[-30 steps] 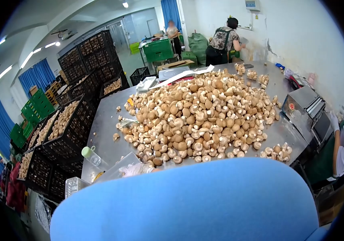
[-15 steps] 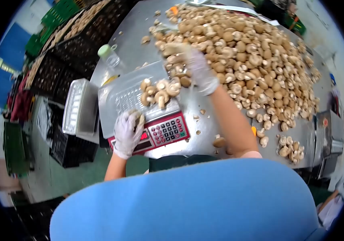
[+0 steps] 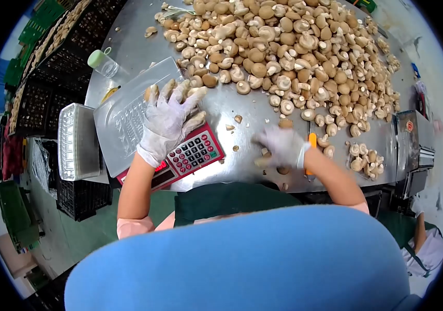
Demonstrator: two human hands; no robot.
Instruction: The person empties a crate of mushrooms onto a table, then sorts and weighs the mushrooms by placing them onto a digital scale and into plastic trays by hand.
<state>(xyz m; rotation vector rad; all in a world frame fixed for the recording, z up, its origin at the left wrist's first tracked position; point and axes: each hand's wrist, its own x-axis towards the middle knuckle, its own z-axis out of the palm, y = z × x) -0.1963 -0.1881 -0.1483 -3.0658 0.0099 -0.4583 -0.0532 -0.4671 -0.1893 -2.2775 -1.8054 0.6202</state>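
**Gloved hands over the scale and the mushrooms**

Far left, a stack of clear plastic trays (image 3: 76, 141) sits at the counter (image 3: 242, 160) edge, with black crates (image 3: 50, 57) of mushrooms beyond it. A green-capped bottle (image 3: 102, 61) stands near the top corner. Next comes the red weighing scale (image 3: 193, 154), a clear tray (image 3: 123, 111) lying on its platform. The left hand (image 3: 168, 120), gloved, is spread wide and flat over the tray's near end, fingers fanned across a small cluster of mushrooms there; whether it grips any, I cannot tell. Moving right, the big mushroom pile (image 3: 283, 46) fills the upper counter. The right hand (image 3: 282, 146), also gloved, is curled loosely downward on the counter beside a loose mushroom (image 3: 285, 123); its hold is blurred. Just beside it lies an orange-handled knife (image 3: 311, 150). Further right, a small mushroom cluster (image 3: 361, 158) and a steel machine (image 3: 413, 140).
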